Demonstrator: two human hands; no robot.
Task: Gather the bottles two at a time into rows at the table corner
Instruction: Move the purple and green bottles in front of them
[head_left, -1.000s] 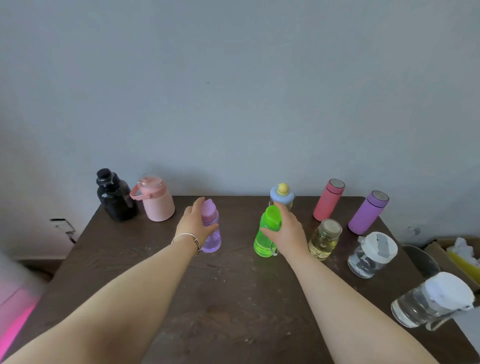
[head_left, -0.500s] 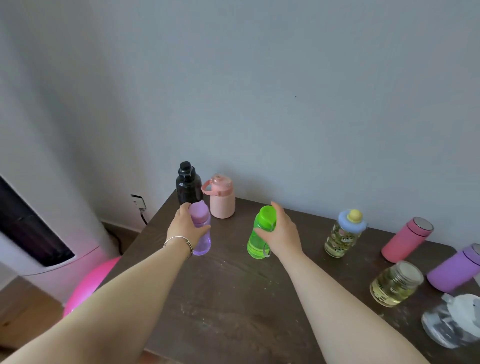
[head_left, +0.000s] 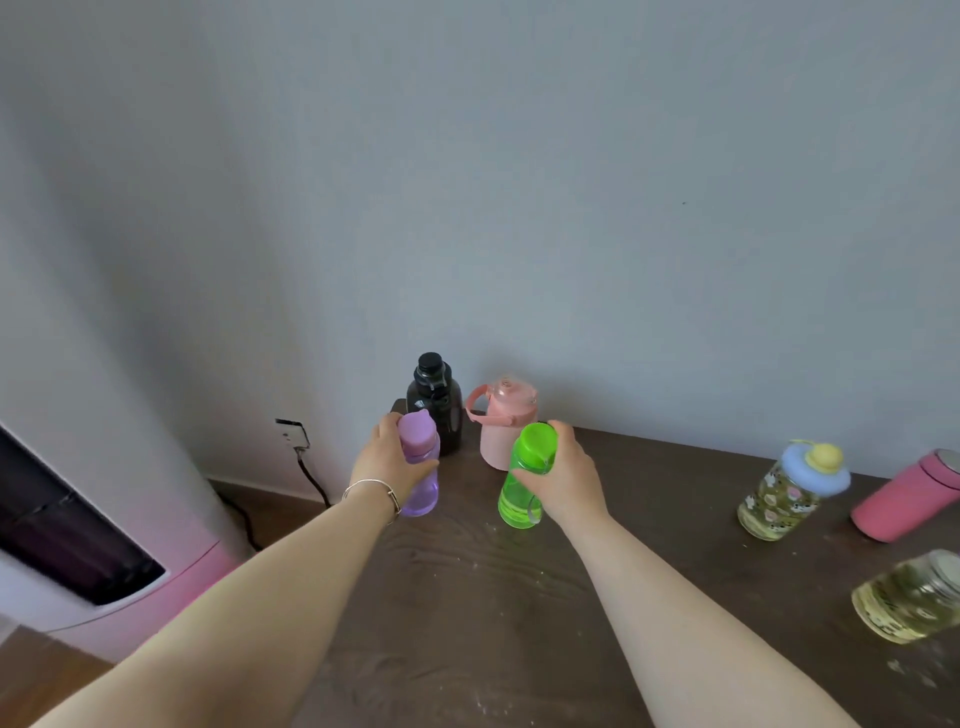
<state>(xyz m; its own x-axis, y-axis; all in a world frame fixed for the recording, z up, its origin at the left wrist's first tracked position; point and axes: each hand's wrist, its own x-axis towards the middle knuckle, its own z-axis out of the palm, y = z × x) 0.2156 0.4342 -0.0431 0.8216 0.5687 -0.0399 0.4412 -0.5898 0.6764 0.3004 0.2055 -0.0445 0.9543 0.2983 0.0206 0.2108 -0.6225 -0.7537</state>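
My left hand (head_left: 387, 465) grips a translucent purple bottle (head_left: 422, 480), held upright just in front of a black bottle (head_left: 435, 402). My right hand (head_left: 563, 475) grips a bright green bottle (head_left: 522, 486) in front of a pale pink jug (head_left: 503, 423). The black bottle and pink jug stand side by side at the far left corner of the dark wooden table (head_left: 467, 597). Whether the two held bottles touch the tabletop I cannot tell.
To the right stand a patterned jar with a blue and yellow lid (head_left: 787, 493), a pink flask (head_left: 911, 499) and a yellowish glass jar (head_left: 911, 597). A white and pink appliance (head_left: 78, 545) stands left of the table, below a wall socket with a cable (head_left: 293, 434).
Both hands carried the purple and green bottles left and back towards the corner, now right in front of the black bottle and pink jug. The view swung left.
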